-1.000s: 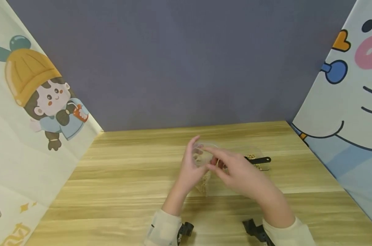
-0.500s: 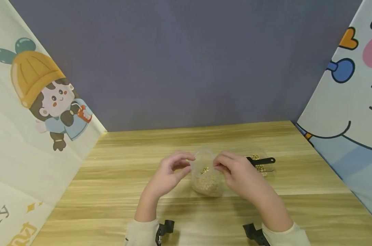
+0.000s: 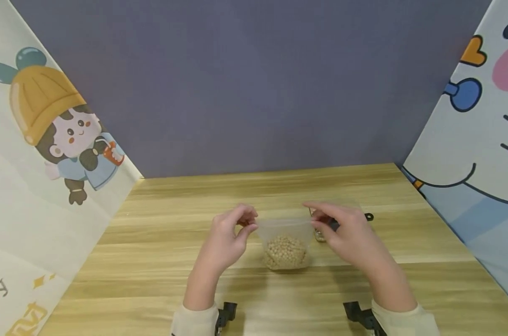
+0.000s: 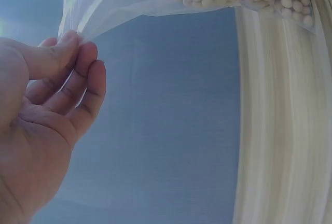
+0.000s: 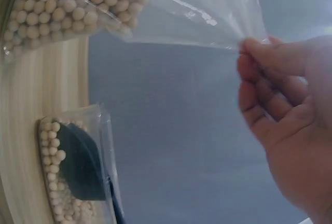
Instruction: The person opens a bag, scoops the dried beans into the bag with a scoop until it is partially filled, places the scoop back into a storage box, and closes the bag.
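Note:
Between the hands stands a clear plastic bag (image 3: 285, 249) with soybeans in its lower part. My left hand (image 3: 230, 235) pinches the bag's upper left corner between thumb and fingertips. At the opposite upper corner, my right hand (image 3: 348, 231) pinches the plastic the same way. The top edge is drawn out straight between them. In the left wrist view the bag's film (image 4: 124, 1) runs taut from the fingertips to the beans. The right wrist view shows the film (image 5: 202, 11) gathered under the right thumb.
A clear box (image 5: 106, 136) holding more soybeans sits behind the right hand, with a black scoop (image 5: 80, 162) in it. The scoop's handle end (image 3: 369, 217) sticks out to the right. A grey panel (image 3: 254, 93) closes off the back of the wooden table (image 3: 174, 261).
The bag's mouth was round and open; now it is pulled flat. The left hand has come off the rim's side to a corner, and the right hand has moved right.

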Demonstrator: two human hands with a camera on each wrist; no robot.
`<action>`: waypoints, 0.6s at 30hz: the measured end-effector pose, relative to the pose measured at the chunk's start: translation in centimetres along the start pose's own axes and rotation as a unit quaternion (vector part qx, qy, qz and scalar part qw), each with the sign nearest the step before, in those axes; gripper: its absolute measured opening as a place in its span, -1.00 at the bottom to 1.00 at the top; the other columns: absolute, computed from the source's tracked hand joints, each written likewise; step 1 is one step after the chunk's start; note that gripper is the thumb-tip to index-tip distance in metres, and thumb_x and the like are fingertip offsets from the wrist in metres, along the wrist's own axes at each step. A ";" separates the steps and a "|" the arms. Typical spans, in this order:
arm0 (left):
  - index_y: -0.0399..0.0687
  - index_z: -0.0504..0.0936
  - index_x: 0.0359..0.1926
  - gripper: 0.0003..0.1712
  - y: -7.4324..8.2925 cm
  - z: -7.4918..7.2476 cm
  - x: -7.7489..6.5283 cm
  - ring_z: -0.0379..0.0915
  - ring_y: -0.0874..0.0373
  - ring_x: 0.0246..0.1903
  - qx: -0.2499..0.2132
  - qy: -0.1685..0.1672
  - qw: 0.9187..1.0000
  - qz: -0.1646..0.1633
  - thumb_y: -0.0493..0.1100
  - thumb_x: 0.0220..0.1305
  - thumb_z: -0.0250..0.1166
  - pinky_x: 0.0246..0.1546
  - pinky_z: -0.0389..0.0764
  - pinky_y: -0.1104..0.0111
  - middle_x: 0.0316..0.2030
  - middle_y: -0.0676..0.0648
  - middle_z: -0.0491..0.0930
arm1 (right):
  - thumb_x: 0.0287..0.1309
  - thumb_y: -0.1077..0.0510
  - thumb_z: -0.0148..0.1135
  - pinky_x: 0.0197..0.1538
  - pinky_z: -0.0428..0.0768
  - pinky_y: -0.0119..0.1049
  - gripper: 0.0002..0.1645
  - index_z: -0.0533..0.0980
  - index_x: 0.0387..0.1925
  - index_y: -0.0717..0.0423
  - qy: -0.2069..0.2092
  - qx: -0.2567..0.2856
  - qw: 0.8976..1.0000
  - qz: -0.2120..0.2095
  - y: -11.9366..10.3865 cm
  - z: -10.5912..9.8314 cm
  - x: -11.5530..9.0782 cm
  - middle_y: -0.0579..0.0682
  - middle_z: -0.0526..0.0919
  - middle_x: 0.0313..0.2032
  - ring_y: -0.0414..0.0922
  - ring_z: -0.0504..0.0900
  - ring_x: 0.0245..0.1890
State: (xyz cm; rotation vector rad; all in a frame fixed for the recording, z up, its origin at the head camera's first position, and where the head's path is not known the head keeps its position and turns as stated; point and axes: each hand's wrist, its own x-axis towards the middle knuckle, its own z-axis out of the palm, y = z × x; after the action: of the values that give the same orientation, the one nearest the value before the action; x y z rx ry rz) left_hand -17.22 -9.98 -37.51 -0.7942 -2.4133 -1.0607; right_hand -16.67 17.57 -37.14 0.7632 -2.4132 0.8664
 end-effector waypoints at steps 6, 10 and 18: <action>-0.04 0.58 -0.05 -0.74 0.2 0.0 0.4 0.54 0.30 -0.29 0.002 -0.034 0.999 -0.042 -0.30 0.25 0.32 -0.22 0.65 0.40 -0.33 0.12 0.60 | 0.19 0.21 0.33 -0.33 0.59 -0.41 -0.59 0.59 0.07 -0.16 -0.056 0.048 0.995 0.061 0.2 0.1 -0.1 -0.24 0.68 -0.26 -0.37 0.57 -0.36; -0.02 0.66 -0.17 -0.88 0.0 0.2 0.5 0.50 0.31 -0.33 0.016 -0.050 0.998 -0.041 -0.21 0.26 0.34 -0.25 0.65 0.38 -0.36 0.16 0.58 | 0.27 0.08 0.27 -0.36 0.53 -0.44 -0.89 0.60 -0.19 -0.23 -0.072 0.062 0.994 0.062 0.3 0.6 0.0 -0.32 0.56 -0.35 -0.37 0.49 -0.38; -0.01 0.68 -0.31 -0.97 -0.2 1.1 0.8 0.53 0.25 -0.26 0.050 -0.033 0.998 0.008 -0.20 0.21 0.38 -0.14 0.63 0.32 -0.34 0.12 0.66 | 0.22 0.14 0.31 -0.35 0.44 -0.47 -0.89 0.59 -0.31 -0.19 -0.030 0.070 0.997 -0.027 0.9 1.5 0.2 -0.36 0.50 -0.40 -0.39 0.39 -0.39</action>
State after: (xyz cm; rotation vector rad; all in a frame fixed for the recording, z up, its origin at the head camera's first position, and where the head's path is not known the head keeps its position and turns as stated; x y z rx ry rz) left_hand -18.08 -8.98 -37.82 -0.8259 -2.4886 -0.9119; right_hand -17.74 17.03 -38.40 0.9152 -2.3907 1.0115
